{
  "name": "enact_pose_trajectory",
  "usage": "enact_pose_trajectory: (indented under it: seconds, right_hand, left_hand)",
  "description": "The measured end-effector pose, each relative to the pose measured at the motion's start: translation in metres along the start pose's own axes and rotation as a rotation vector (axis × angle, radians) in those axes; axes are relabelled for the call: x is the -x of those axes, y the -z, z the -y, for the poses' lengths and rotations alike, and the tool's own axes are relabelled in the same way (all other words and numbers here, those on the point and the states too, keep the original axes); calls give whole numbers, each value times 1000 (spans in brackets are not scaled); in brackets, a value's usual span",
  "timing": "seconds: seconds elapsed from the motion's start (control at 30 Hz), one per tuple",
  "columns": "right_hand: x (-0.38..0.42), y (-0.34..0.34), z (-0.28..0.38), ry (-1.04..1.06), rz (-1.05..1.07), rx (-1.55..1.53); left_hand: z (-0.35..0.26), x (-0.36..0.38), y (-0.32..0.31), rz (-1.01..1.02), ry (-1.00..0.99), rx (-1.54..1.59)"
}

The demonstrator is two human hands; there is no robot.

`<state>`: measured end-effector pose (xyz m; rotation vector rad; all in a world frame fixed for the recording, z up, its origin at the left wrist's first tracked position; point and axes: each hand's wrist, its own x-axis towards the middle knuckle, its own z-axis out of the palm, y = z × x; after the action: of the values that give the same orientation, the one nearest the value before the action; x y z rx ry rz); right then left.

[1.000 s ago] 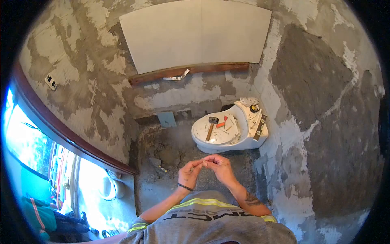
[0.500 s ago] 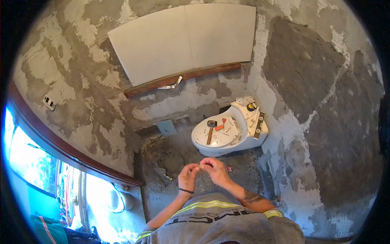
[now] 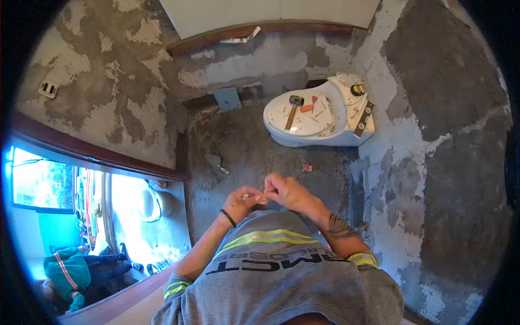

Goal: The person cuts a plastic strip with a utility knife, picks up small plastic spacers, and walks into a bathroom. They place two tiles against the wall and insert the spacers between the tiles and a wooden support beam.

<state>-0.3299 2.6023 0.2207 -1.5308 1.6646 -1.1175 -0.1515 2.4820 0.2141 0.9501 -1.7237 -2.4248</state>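
Note:
My left hand (image 3: 242,205), with a dark band at its wrist, is closed in front of my shirt, fingers curled. Something small and pale shows at its fingers, too small to name. My right hand (image 3: 291,194) meets it fingertip to fingertip in a pinch; what it holds, if anything, is hidden. Beyond both hands stands a white toilet (image 3: 287,140). On its lid lie a mallet (image 3: 293,112) with a dark head and wooden handle, and an orange-handled tool (image 3: 307,108). A spirit level (image 3: 363,119) and a yellow-and-black tape measure (image 3: 357,90) rest on the tank.
Rough patched walls (image 3: 455,76) enclose the dirty floor (image 3: 238,141). A blue-grey tile piece (image 3: 227,99) leans at the back wall, below large pale panels (image 3: 271,11) on a wooden strip (image 3: 303,26). Through the opening at left, a person in a green top (image 3: 67,273) is visible.
My view has tilted downward, so the toilet and walls appear higher. Both hands stay together, now lower and closer to my shirt. The person at left has come further into view.

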Motion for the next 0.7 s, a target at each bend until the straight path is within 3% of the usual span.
enact_pose_trajectory:
  seconds: [0.13,0.2,0.23,0.3,0.43,0.5,0.57,0.7]
  right_hand:
    - [-33,-32,-7,-71,-86,-154]
    - [-59,-50,0,-91,-139,-255]
    - [-76,-56,7,-77,-201,-336]
    - [-105,-65,26,-52,-255,-420]
    - [-156,-77,47,112,-446,-98]
    - [-175,-82,49,155,-539,35]
    - [-192,-85,44,228,-600,224]
    - [-209,-89,39,176,-585,160]
  left_hand:
    - [2,-10,48,14,106,9]
    - [23,-26,85,-117,-640,-973]
    - [25,-23,100,-123,-613,-972]
    - [-22,-22,101,-106,-204,259]
    - [-55,-36,128,-144,-314,327]
    - [-64,-43,141,-9,-244,561]
    - [-73,-50,151,13,-218,602]
    - [-76,-58,168,-17,-163,712]
